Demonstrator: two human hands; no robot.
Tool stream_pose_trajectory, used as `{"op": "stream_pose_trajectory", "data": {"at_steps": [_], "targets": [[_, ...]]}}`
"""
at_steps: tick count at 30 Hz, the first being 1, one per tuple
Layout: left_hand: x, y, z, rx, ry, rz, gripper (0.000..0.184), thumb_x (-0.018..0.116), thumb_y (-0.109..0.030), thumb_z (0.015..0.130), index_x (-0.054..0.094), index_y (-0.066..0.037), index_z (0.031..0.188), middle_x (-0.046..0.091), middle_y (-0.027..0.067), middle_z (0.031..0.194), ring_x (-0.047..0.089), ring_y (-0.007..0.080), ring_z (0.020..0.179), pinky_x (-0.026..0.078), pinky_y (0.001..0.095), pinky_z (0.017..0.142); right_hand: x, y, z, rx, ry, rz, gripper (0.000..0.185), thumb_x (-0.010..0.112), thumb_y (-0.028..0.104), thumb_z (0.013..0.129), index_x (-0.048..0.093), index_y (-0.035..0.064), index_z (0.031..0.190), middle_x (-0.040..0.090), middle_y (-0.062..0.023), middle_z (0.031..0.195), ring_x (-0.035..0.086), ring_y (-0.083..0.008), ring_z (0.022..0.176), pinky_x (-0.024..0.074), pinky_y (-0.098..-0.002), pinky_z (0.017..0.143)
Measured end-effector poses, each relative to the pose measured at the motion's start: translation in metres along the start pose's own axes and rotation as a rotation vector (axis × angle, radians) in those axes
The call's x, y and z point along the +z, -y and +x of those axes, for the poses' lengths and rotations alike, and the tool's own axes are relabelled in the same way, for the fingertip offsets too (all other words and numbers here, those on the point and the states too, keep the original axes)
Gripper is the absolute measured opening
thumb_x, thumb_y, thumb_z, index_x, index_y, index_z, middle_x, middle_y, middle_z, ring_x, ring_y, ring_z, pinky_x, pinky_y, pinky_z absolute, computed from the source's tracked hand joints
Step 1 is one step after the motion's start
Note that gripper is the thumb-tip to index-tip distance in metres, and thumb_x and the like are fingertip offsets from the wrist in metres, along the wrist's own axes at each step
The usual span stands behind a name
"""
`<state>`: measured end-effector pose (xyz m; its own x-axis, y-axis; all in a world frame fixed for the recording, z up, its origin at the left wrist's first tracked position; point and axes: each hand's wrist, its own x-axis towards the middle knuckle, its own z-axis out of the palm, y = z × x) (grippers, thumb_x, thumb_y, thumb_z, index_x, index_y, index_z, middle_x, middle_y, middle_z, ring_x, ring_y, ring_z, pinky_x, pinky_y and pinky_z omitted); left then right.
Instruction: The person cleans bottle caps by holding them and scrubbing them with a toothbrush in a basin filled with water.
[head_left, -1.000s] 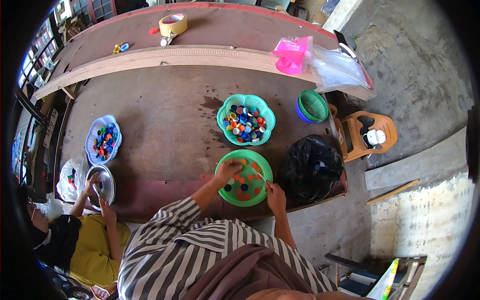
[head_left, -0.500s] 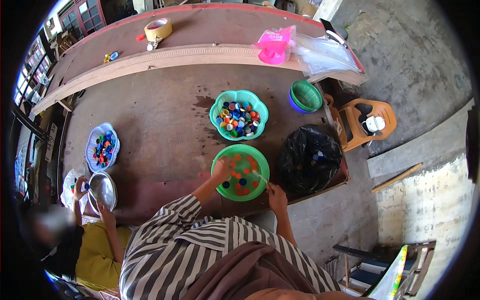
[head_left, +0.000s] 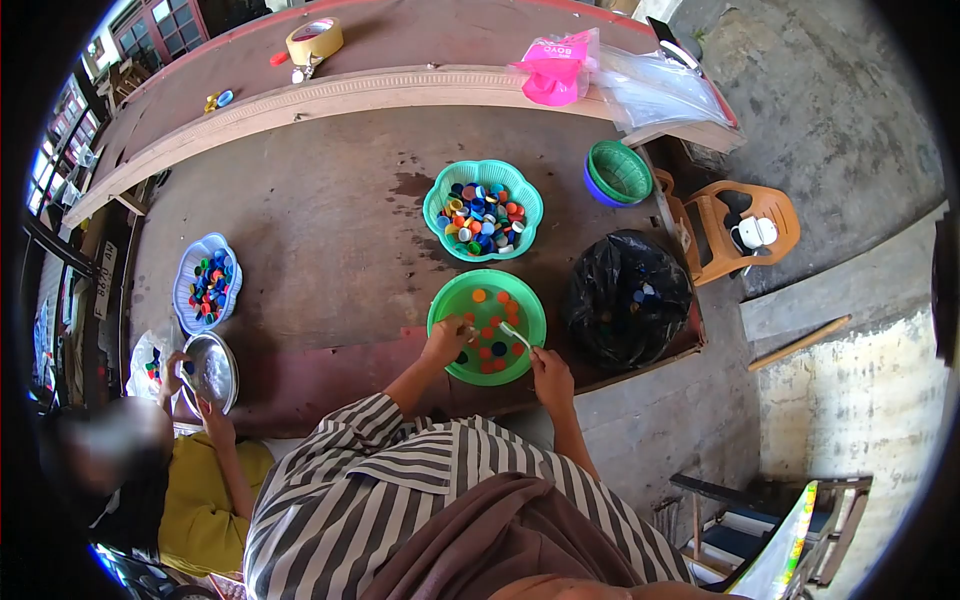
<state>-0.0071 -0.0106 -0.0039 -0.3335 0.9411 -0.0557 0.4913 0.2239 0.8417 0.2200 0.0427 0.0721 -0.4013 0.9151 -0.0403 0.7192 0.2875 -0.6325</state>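
A round green basin (head_left: 538,330) holds water with orange and dark blue bottle caps in it. My left hand (head_left: 447,341) is over its left side, fingers pinched round something pale, perhaps a cap, too small to make out. At the right rim my right hand (head_left: 551,374) grips the handle of a white brush (head_left: 515,335), whose head points into the basin. Just behind the basin is a turquoise scalloped basket (head_left: 434,205) full of mixed caps. A black plastic bag (head_left: 625,300) with some caps showing stands to the right.
At left, a co-worker's hands are over a metal bowl (head_left: 232,375), near a lilac basket (head_left: 181,285) of caps. Stacked green and blue baskets (head_left: 620,172) sit at back right. A raised shelf bears tape (head_left: 315,40) and a pink packet (head_left: 555,68). An orange chair (head_left: 785,215) stands beyond.
The view has shifted. My left hand has moved from the basin's upper left down to its left side, and its fingers have closed. My right hand still holds the brush.
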Motion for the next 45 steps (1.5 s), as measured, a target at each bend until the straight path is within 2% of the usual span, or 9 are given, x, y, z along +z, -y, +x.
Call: {"op": "stream_pose_trajectory", "data": {"at_steps": [3,5,8,11,17,33,35,42,45], "targets": [[-0.002,-0.005,0.001,-0.100,-0.029,-0.450,0.023,0.063,-0.017,0.085,0.063,0.001,0.099,0.063,0.0094,0.091,0.063,0.0211,0.079,0.051,0.0294,0.069,0.007,0.014,-0.003,-0.033,-0.017,0.060,0.025,0.055,0.024,0.089,0.063,0.0053,0.104,0.061,-0.0144,0.092,0.059,-0.0353,0.086,0.0461,-0.0406,0.071],[0.001,-0.006,0.001,-0.378,0.031,-1.008,0.025,0.054,-0.018,0.093,0.060,-0.001,0.109,0.063,0.0059,0.097,0.062,0.0144,0.086,0.050,0.0250,0.074,0.016,0.022,-0.005,-0.061,-0.039,0.118,0.025,0.054,0.024,0.089,0.062,0.0049,0.104,0.061,-0.0146,0.093,0.059,-0.0357,0.086,0.0461,-0.0409,0.071],[-0.007,-0.022,-0.007,-0.390,0.078,-1.183,0.026,0.050,-0.018,0.095,0.057,-0.002,0.113,0.061,0.0043,0.101,0.061,0.0137,0.088,0.050,0.0241,0.079,0.030,0.025,-0.010,-0.123,-0.028,0.066,0.024,0.054,0.021,0.090,0.060,0.0047,0.106,0.061,-0.0163,0.094,0.059,-0.0361,0.087,0.0461,-0.0414,0.071],[-0.008,-0.029,-0.008,-0.428,0.085,-1.265,0.028,0.049,-0.018,0.095,0.055,0.000,0.115,0.059,0.0074,0.106,0.060,0.0163,0.094,0.049,0.0256,0.086,0.019,0.032,-0.003,-0.008,-0.041,-0.046,0.024,0.054,0.020,0.089,0.060,0.0053,0.107,0.061,-0.0166,0.096,0.059,-0.0365,0.088,0.0462,-0.0416,0.072],[-0.007,-0.030,-0.007,-0.396,0.111,-1.351,0.030,0.045,-0.017,0.096,0.050,0.005,0.117,0.056,0.0096,0.113,0.058,0.0211,0.102,0.049,0.0293,0.089,0.022,0.025,-0.003,-0.127,0.023,0.028,0.024,0.053,0.019,0.089,0.060,0.0072,0.109,0.061,-0.0156,0.100,0.059,-0.0352,0.089,0.0467,-0.0417,0.072],[0.003,-0.019,-0.005,-0.378,0.072,-1.362,0.027,0.047,-0.017,0.096,0.054,0.002,0.114,0.058,0.0078,0.106,0.057,0.0157,0.098,0.050,0.0266,0.086,0.018,0.030,-0.002,-0.237,0.016,-0.045,0.026,0.052,0.019,0.089,0.057,0.0114,0.114,0.060,-0.0139,0.097,0.060,-0.0356,0.083,0.0486,-0.0439,0.067],[0.004,-0.017,-0.007,-0.393,0.090,-1.391,0.026,0.047,-0.017,0.096,0.055,0.002,0.112,0.058,0.0080,0.106,0.057,0.0162,0.098,0.050,0.0269,0.087,0.014,0.026,0.006,-0.053,0.068,-0.172,0.026,0.052,0.019,0.089,0.057,0.0121,0.114,0.059,-0.0143,0.095,0.060,-0.0357,0.081,0.0484,-0.0444,0.066],[0.006,-0.015,-0.006,-0.384,0.103,-1.439,0.027,0.046,-0.014,0.096,0.053,0.004,0.114,0.057,0.0100,0.110,0.057,0.0177,0.100,0.050,0.0276,0.090,0.020,0.030,0.003,-0.294,-0.018,-0.039,0.028,0.053,0.019,0.088,0.057,0.0138,0.115,0.059,-0.0140,0.096,0.061,-0.0354,0.078,0.0489,-0.0438,0.063],[0.004,-0.018,-0.006,-0.469,0.064,-1.382,0.027,0.045,-0.012,0.096,0.052,0.005,0.115,0.056,0.0107,0.112,0.057,0.0185,0.102,0.049,0.0284,0.092,0.009,0.039,0.006,-0.034,0.065,-0.164,0.028,0.052,0.017,0.089,0.058,0.0122,0.116,0.061,-0.0136,0.098,0.060,-0.0348,0.084,0.0479,-0.0432,0.068]]}}
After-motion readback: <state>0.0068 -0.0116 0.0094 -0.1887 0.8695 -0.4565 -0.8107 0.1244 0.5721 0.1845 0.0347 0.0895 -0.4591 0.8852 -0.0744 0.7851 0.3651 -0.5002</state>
